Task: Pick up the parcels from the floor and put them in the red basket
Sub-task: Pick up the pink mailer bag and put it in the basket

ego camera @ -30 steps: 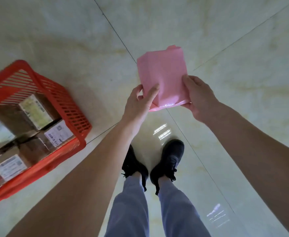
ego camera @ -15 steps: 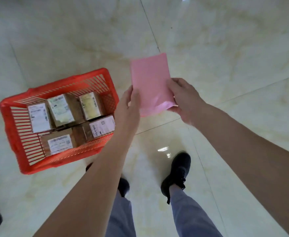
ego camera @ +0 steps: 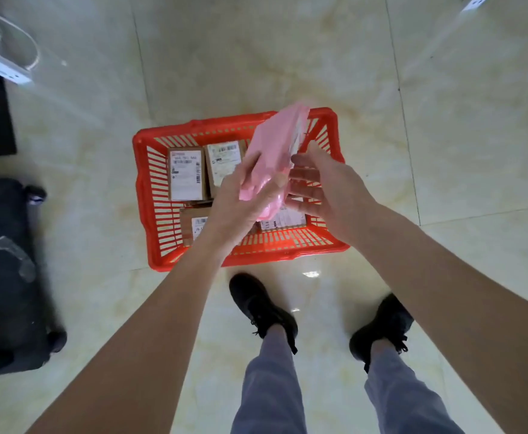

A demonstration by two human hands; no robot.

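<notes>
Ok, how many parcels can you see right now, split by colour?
Pink parcel, held in the left hand above the red basket: 1
Brown parcels with white labels, in the basket, partly hidden by the hands: 4 (first at)
Total: 5

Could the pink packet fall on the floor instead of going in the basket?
Maybe. Only the left hand grips the pink parcel; the right hand is open beside it, so the slippery-looking bag might slide out. It also tilts toward the red basket's far rim, so a careless drop could land it outside. The cardboard boxes already cover much of the bottom, so it may lie unevenly on them.
</notes>
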